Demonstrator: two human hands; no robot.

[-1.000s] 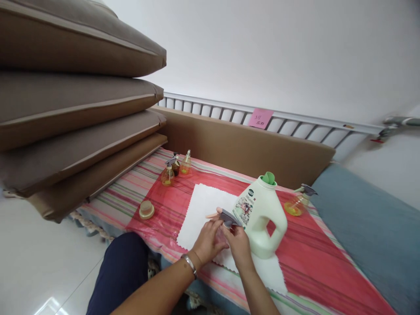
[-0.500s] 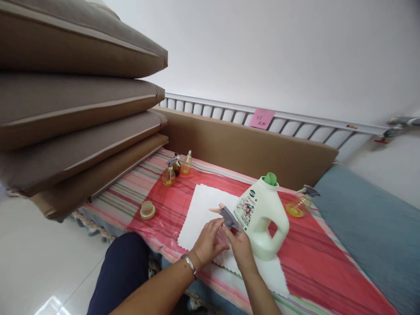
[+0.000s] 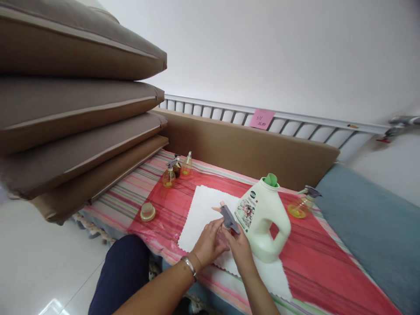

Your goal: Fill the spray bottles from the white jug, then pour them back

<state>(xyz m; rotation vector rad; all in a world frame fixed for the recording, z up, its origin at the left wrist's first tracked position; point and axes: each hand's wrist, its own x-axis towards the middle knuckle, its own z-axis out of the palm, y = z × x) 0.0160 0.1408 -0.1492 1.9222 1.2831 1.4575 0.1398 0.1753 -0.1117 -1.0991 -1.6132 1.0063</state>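
Both my hands are on one spray bottle (image 3: 229,220) with a grey and peach trigger head, held above a white cloth (image 3: 197,214). My left hand (image 3: 210,240), below a silver bangle, is wrapped round the clear pinkish body, which the fingers mostly hide. At the neck, just under the trigger head, my right hand (image 3: 241,248) has its fingers closed. Close by on the right stands a large pale green jug (image 3: 262,218) with a handle, its neck uncapped and a green piece sticking out. A pale round cap (image 3: 147,211) lies on the red sheet to the left.
Several spray bottles (image 3: 169,177) with yellow liquid stand at the back left; another spray bottle (image 3: 302,206) is right of the jug. Stacked brown cushions (image 3: 82,105) rise on the left. A brown board (image 3: 243,142) leans against the radiator (image 3: 213,108). A pink note (image 3: 262,118) hangs there.
Both hands stay on the spray bottle in nearly the same place, with the trigger head turned slightly. The view has shifted a little; other things stand as before.
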